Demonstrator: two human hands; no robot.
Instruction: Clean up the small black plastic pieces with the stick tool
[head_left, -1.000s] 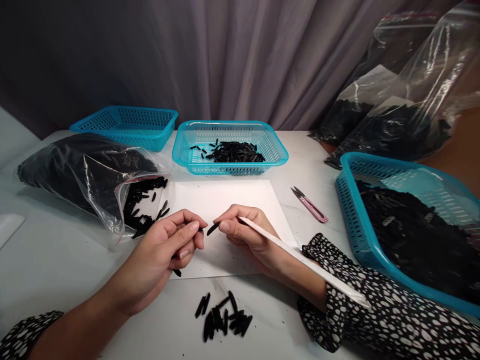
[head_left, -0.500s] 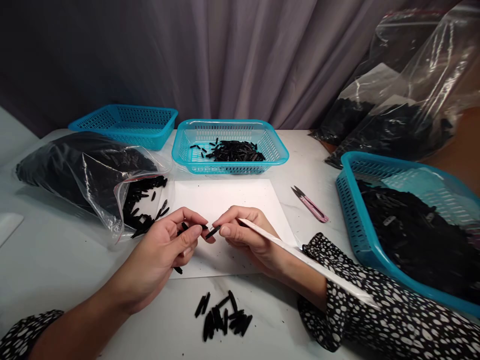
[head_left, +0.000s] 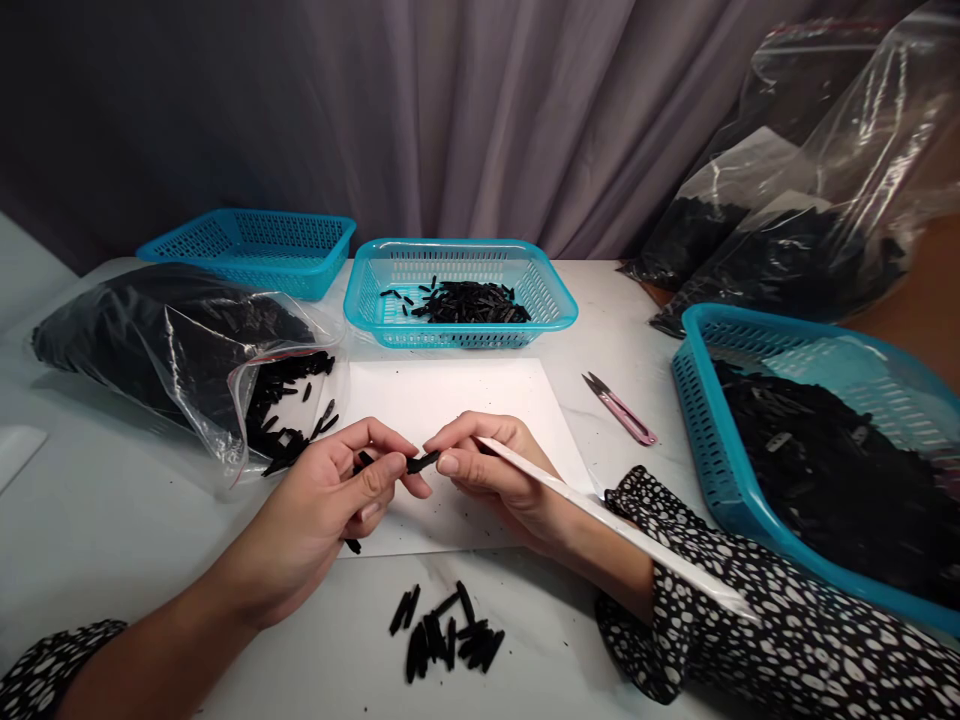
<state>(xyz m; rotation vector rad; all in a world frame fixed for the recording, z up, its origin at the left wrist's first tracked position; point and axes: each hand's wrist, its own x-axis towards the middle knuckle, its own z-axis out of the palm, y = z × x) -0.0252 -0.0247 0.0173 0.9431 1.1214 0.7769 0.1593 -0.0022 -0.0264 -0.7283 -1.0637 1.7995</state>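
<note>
Black pieces (head_left: 424, 463) between both hands (head_left: 501, 472)

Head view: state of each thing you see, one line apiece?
Left hand, closed around black pieces
Right hand, pinching a black piece
White stick, held in the right hand
Left bag, lying down, mouth open
Snips, lying unheld on the table
Paper, flat on the table
Loose pile, spread in front, untouched
Left basket, right side up
Middle basket, partly filled
Right basket, largely filled
Right bags, partly filled, sealing unclear
</note>
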